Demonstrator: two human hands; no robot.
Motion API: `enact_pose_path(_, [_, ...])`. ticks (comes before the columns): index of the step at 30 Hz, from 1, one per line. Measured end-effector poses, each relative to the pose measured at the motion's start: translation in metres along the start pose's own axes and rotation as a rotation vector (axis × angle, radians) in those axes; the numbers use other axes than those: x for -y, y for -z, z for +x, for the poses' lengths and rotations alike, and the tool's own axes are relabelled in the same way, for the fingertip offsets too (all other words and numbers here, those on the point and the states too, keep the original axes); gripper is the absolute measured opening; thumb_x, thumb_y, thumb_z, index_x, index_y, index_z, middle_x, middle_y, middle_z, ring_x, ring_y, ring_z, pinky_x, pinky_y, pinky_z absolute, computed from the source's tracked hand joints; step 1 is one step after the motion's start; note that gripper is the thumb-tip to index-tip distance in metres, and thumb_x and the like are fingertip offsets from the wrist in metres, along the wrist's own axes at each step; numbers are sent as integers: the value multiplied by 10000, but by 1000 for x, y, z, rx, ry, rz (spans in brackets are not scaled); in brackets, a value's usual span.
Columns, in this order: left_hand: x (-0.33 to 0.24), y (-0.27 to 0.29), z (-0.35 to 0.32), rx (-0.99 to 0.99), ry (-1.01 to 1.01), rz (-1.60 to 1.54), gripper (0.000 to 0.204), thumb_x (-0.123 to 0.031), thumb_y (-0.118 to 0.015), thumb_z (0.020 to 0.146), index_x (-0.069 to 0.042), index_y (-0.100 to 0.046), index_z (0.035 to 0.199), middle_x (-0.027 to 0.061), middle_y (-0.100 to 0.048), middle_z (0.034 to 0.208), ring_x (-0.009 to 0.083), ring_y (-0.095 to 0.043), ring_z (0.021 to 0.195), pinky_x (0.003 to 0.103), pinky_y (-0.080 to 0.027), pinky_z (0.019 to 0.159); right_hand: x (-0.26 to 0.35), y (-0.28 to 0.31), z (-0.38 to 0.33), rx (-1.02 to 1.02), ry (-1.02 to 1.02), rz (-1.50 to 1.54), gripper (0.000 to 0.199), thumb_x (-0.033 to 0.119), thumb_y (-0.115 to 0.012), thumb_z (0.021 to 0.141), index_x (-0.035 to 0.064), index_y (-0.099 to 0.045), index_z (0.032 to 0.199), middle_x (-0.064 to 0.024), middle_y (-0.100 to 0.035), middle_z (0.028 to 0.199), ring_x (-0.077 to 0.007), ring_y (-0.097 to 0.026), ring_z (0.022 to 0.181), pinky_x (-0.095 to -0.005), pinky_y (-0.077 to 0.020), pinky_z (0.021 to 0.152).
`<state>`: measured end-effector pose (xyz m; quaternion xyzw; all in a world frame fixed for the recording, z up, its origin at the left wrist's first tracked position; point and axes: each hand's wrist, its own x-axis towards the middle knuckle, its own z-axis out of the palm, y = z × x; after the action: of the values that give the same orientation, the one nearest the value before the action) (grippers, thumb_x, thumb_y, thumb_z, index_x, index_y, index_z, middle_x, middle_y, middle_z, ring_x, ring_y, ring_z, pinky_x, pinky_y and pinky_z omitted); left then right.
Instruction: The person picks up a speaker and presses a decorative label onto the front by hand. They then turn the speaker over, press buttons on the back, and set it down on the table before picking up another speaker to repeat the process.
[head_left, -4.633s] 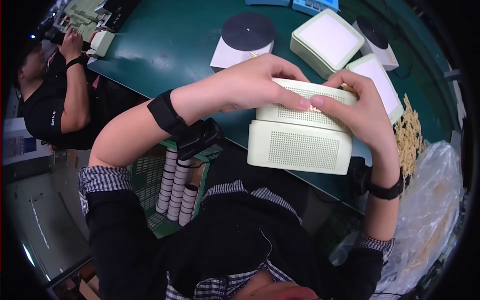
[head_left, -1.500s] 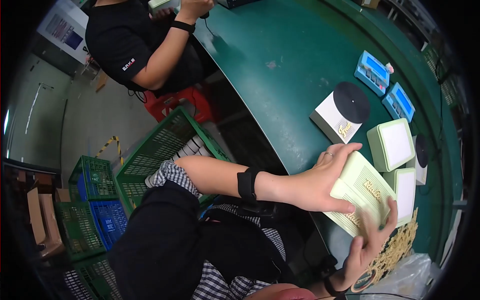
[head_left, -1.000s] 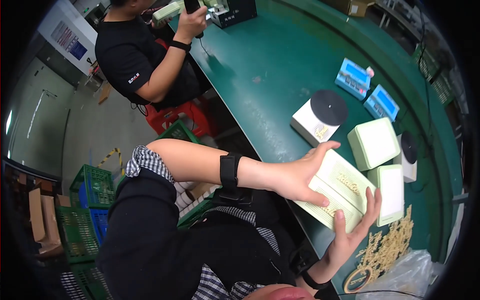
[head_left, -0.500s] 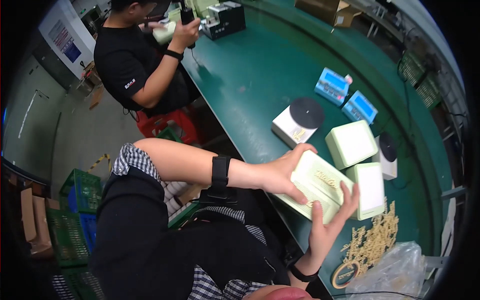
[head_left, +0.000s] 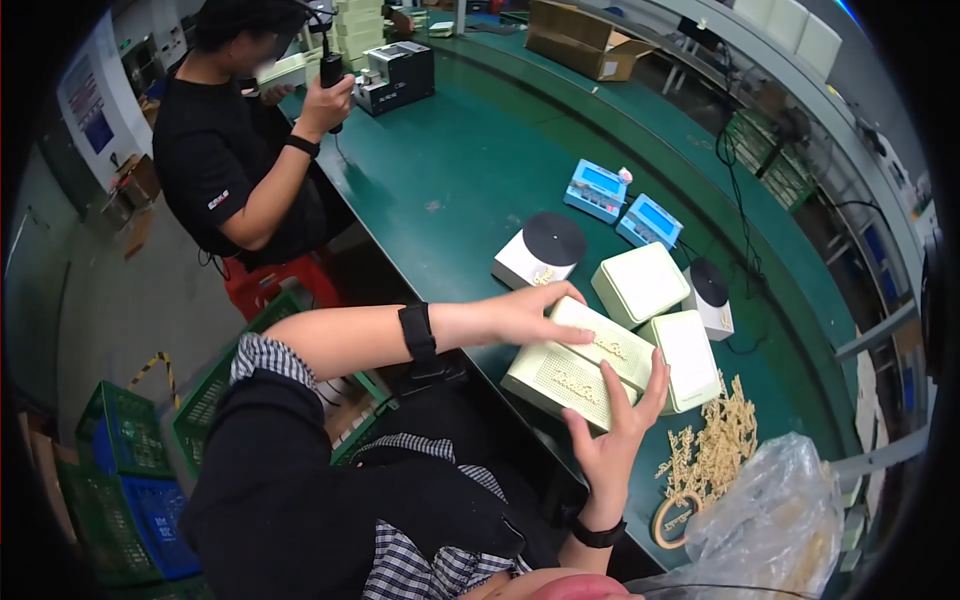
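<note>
Two pale green boxes with dotted, perforated faces and raised gold script lie side by side between my hands. My left hand [head_left: 525,316] grips the far pale green box [head_left: 622,340] at its left end, thumb on the face and fingers over the far edge. Against it sits the near pale green box [head_left: 548,378]. My right hand [head_left: 617,432] is curved around the right ends of the boxes, its fingers spread over them and its thumb by the near one. How firmly it grips is partly hidden.
Two more pale green boxes [head_left: 640,283] [head_left: 686,360] stand beyond. White units with black discs [head_left: 553,240] [head_left: 709,284] and blue-screened devices [head_left: 598,189] [head_left: 650,219] sit around them. Gold script pieces [head_left: 722,440], a tape roll [head_left: 676,520] and plastic bag [head_left: 775,510] lie right. A co-worker [head_left: 225,140] holds a tool.
The view has shifted, so the table things appear further left. My hands stay on the two boxes, which now lie flatter with both lettered faces plainer to see.
</note>
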<state>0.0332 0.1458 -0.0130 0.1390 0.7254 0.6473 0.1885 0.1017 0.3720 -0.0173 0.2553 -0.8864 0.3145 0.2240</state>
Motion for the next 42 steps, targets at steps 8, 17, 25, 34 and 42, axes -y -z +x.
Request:
enact_pose_path(8, [-2, 19, 3, -77, -569, 693, 572, -185, -831, 702, -26, -576, 1188, 137, -660, 1083, 300, -653, 1022, 367, -514, 882, 8, 5, -72, 44, 156, 82, 524, 144, -768, 711, 90, -576, 1196, -144, -558, 1299, -396, -535, 1170, -527, -410, 1026])
enact_pose_path(17, [55, 50, -90, -397, -937, 1141, 557, -102, -812, 603, -72, -592, 1113, 105, -659, 1170, 335, -650, 1069, 441, -523, 924, -31, 26, -123, -149, 212, -299, 466, 142, -765, 728, 99, -530, 1129, -96, -649, 1085, -343, -607, 984, -533, -479, 926])
enact_pose_path(25, [53, 56, -109, -616, -472, 539, 630, -138, -859, 592, -49, -558, 1139, 121, -611, 1166, 331, -624, 1042, 444, -510, 905, -24, 40, -74, -124, 185, -208, 509, 147, -783, 716, 91, -539, 1159, -137, -626, 1126, -372, -593, 979, -511, -498, 855])
enact_pose_path(34, [74, 63, -86, -213, -952, 1180, 676, -251, -896, 580, -91, -554, 1141, 139, -573, 1216, 340, -568, 1125, 433, -457, 954, -35, 16, -103, 48, 269, -387, 560, 255, -794, 725, 70, -586, 1210, -153, -613, 1145, -363, -563, 1033, -483, -476, 877])
enact_pose_path(42, [19, 67, -59, -141, -501, 1047, 764, -336, -870, 542, -84, -509, 1167, 174, -527, 1296, 366, -509, 1208, 482, -392, 1009, -5, 40, -17, 315, 3, -240, 988, 234, -879, 522, 62, -469, 1404, -200, -503, 1280, -418, -462, 1177, -513, -361, 1011])
